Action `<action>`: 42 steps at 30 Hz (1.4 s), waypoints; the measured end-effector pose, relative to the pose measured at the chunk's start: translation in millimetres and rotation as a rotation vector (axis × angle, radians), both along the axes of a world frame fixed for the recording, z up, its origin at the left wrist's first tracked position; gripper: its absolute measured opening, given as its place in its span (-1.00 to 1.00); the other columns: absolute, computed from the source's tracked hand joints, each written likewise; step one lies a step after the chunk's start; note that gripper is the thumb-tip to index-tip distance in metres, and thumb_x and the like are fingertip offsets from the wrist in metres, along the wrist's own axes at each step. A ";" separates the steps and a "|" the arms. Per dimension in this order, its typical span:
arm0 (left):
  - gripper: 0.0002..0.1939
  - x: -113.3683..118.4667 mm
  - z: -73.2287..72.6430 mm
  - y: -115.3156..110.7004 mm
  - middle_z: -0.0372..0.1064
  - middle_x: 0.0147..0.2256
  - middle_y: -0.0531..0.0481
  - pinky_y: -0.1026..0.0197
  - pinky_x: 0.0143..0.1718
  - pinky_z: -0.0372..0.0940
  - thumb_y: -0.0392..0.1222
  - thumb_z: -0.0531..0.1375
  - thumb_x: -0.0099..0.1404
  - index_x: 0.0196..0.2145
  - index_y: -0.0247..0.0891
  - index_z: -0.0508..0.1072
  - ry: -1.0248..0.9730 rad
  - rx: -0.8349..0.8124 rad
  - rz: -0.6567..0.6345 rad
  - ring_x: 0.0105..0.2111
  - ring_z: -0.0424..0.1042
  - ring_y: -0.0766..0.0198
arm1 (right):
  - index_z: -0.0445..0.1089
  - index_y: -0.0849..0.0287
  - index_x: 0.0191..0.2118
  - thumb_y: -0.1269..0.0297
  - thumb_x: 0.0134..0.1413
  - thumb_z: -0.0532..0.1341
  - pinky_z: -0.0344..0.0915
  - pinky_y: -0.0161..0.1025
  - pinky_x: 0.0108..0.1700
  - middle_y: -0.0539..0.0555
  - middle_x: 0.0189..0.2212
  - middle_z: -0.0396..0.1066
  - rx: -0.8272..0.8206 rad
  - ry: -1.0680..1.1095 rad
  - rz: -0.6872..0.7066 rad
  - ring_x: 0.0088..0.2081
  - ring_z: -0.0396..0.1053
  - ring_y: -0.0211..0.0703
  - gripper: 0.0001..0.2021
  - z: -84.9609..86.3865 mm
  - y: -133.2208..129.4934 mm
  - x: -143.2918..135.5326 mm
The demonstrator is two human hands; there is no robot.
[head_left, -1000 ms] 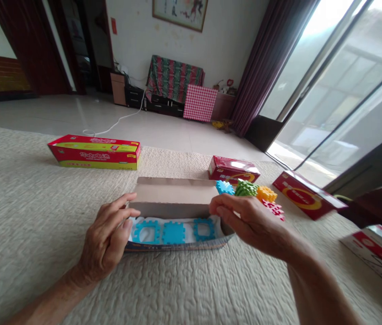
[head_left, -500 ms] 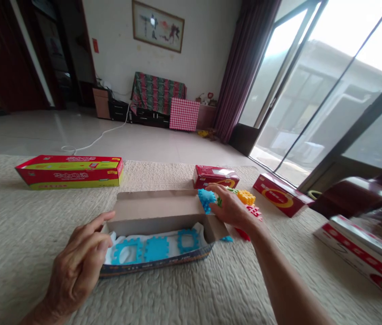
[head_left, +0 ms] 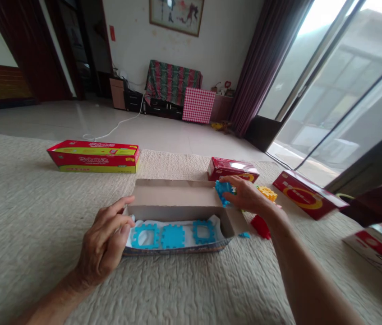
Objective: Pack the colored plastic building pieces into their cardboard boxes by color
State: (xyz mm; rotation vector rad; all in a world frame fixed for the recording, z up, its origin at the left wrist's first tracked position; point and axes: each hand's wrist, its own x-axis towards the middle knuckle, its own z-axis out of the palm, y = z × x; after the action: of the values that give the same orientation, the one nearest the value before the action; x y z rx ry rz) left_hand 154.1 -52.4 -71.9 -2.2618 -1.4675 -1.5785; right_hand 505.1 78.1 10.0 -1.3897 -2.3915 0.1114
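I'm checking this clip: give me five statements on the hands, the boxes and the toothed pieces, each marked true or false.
1. Three blue pieces lie in the open box. True.
2. All three have a hole in the middle. False: the middle one is solid; only the outer two have openings.
3. The left hand is at the left end of the open box. True.
4. The right hand is on the red pieces. False: its fingers are on the blue stack, right of the raised lid.
5. The red-and-green box is left of both dark red boxes. True.
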 end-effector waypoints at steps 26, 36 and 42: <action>-0.62 4.5 2.1 1.1 0.32 0.09 -0.20 0.00 0.10 0.24 -0.23 -0.03 0.36 0.11 -0.23 0.26 -0.039 0.031 0.034 0.12 0.29 0.09 | 0.35 0.19 -0.04 0.37 -0.02 0.27 0.28 -0.05 0.02 0.17 -0.08 0.41 -0.149 0.089 0.489 -0.04 0.35 -0.02 -0.65 19.4 -94.4 -163.4; -0.63 5.3 4.3 1.5 0.32 0.09 -0.19 0.03 0.12 0.22 -0.24 -0.03 0.36 0.09 -0.26 0.28 -0.047 0.035 0.015 0.12 0.29 0.10 | 0.45 0.17 -0.26 0.33 0.16 0.14 0.27 -0.26 -0.30 0.02 -0.40 0.48 -0.117 0.141 0.379 -0.39 0.40 -0.24 -0.86 36.5 -84.0 -133.6; -0.64 5.3 3.8 0.9 0.31 0.09 -0.20 0.02 0.14 0.20 -0.27 -0.03 0.35 0.08 -0.27 0.28 -0.046 0.047 0.012 0.12 0.29 0.11 | 0.43 0.14 -0.27 0.36 0.23 0.00 0.18 -0.30 -0.41 -0.02 -0.51 0.44 -0.255 0.004 0.399 -0.51 0.33 -0.31 -0.76 30.1 -86.2 -133.6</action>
State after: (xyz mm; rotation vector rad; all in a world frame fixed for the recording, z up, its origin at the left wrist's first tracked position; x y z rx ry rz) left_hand 159.5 -51.5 -68.1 -2.2028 -1.4355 -1.6543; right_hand 371.5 -8.1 40.1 -0.9845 -2.6927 0.5385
